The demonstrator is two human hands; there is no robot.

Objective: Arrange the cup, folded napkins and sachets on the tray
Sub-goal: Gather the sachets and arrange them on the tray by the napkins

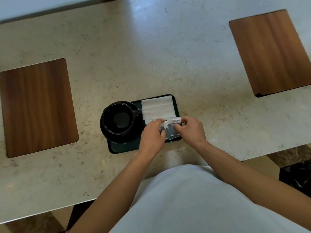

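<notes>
Far left, a rounded-corner rectangular brown wood-grain panel (37, 107) is set flush into the glossy beige marble-look countertop (134, 56), its left edge cut off by the frame. Centre, a dark green rectangular plastic tray (123, 147) with rounded corners and a raised rim sits near the counter's front edge. On its left half a glossy black round ceramic cup (118, 117), handle pointing right, stands on a matching black saucer (133, 135) that overhangs the tray's left rim. Just right of the cup, white folded paper napkins (158, 108) lie flat in the tray's far right corner, lightly textured; how many layers cannot be told. Below them, small square paper sachets (174, 130), white top band with grey print, dark lower part, overlap in the near right corner; count unclear, text mostly unreadable. The left hand (154, 135) pinches the sachets' left side, covering part of them and the tray. The right hand (191, 130) pinches their right edge with curled fingers. Far right, a second wood-grain panel (272, 52), its right side cut off.
</notes>
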